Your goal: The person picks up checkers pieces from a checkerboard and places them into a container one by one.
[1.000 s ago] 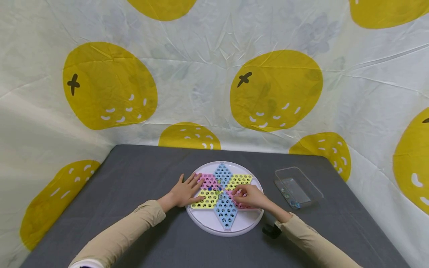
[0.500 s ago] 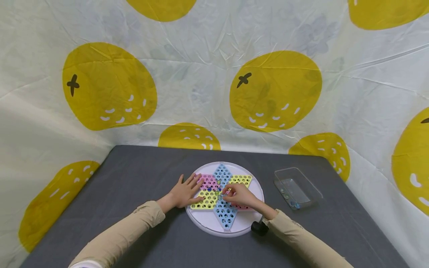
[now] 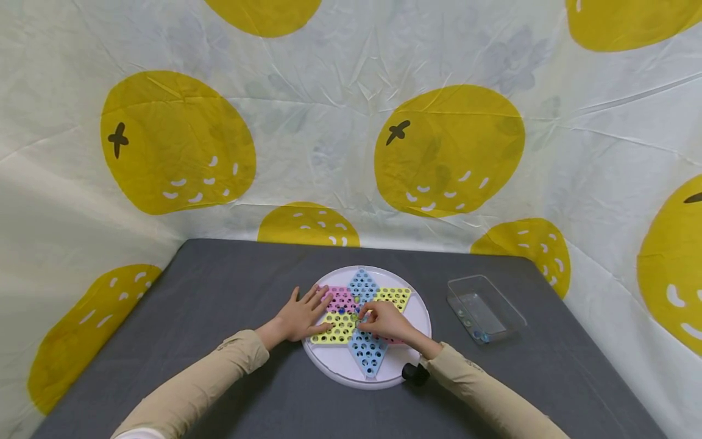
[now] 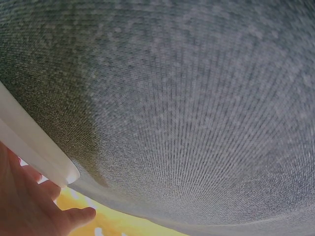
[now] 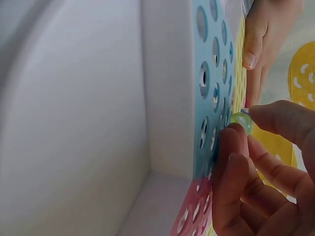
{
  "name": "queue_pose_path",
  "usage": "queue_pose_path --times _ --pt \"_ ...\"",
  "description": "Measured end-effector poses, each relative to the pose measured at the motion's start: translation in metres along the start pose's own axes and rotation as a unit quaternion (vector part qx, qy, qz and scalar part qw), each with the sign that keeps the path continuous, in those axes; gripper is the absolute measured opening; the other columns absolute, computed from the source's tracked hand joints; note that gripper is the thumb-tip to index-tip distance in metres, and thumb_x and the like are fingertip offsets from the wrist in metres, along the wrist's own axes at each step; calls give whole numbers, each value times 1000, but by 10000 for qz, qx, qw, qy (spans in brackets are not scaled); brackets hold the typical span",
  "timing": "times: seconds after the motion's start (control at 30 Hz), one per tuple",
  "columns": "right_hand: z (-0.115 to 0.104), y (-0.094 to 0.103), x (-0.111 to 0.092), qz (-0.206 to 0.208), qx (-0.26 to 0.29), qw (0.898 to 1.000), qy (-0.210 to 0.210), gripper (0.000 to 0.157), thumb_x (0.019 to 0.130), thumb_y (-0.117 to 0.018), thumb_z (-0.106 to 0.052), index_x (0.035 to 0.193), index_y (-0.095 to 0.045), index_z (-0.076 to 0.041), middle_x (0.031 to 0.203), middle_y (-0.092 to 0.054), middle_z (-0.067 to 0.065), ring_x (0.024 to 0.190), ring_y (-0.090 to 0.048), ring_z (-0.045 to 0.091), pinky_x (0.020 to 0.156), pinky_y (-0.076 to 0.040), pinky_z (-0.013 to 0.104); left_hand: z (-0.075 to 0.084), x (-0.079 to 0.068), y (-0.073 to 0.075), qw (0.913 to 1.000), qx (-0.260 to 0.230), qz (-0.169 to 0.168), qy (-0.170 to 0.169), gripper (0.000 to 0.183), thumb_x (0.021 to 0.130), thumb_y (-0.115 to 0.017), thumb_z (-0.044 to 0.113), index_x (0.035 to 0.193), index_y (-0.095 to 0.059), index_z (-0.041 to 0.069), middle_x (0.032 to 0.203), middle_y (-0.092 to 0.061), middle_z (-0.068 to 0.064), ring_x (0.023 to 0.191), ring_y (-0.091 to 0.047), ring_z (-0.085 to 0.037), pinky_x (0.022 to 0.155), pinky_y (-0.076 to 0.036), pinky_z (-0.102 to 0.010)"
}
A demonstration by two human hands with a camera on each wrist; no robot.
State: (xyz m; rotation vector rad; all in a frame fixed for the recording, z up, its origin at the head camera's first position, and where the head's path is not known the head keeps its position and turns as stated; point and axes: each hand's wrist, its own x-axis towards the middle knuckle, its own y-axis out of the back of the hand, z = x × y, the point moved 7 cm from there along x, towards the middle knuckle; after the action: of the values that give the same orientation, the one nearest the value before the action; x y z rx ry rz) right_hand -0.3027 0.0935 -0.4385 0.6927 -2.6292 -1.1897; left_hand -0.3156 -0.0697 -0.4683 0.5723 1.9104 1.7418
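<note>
A round white Chinese checkers board point(image 3: 329, 360) carries a star of pink, yellow and blue points with holes. My left hand point(image 3: 303, 314) lies with fingers spread over the board's left edge, across the pink and yellow points; in the left wrist view part of this hand point(image 4: 34, 206) shows beside the white rim. Over the star's centre, my right hand point(image 3: 388, 320) pinches a clear greenish marble point(image 5: 242, 123) between thumb and index finger, close to the holes. A blue marble point(image 3: 342, 310) and a green marble point(image 3: 356, 299) sit in holes around the middle.
A clear plastic box point(image 3: 485, 308) stands right of the board, with several marbles point(image 3: 481, 336) along its near left side. Both stand on a dark grey table point(image 3: 247, 274). Behind hangs a white cloth point(image 3: 318, 140) printed with large yellow fruit.
My right hand has moved left from the pink point to the star's centre, and its fingertips have come to the clear marble there. My left hand has stayed in place.
</note>
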Motion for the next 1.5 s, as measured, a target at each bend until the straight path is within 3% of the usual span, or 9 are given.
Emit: queue_pose_path --times 0.83,1.07,1.27,1.5 --pt "1 0 4 112 -66 9999 -95 15 76 -69 -19 83 -63 -7 55 -55 -1 44 -47 5 43 -38 21 0 -1 3 9999 -99 57 -52 70 90 -30 56 143 -18 13 150 -15 -10 138 -14 -31 102 -16 -61" --pt "0 2 2 96 -50 9999 -114 15 76 -69 -21 82 -63 -9 57 -55 -1 46 -47 6 45 -38 21 -5 1 -7 9978 -483 355 -268 77 86 -17 67 145 -10 18 152 -8 -7 139 -6 -30 103 -9 -63" --pt "1 3 0 71 -1 9998 -166 15 76 -69 -20 82 -63 -8 56 -55 -1 45 -51 8 44 -38 21 -2 0 -1 9996 -239 101 -82 71 89 -30 57 144 -17 13 151 -14 -9 138 -12 -31 102 -14 -62" --pt "3 4 -4 -18 183 9995 -257 14 77 -68 -18 84 -62 -8 55 -58 3 47 -56 13 44 -40 21 -2 0 -3 10000 -70 -17 -21 72 89 -28 59 144 -14 14 151 -11 -7 139 -10 -29 103 -15 -61"
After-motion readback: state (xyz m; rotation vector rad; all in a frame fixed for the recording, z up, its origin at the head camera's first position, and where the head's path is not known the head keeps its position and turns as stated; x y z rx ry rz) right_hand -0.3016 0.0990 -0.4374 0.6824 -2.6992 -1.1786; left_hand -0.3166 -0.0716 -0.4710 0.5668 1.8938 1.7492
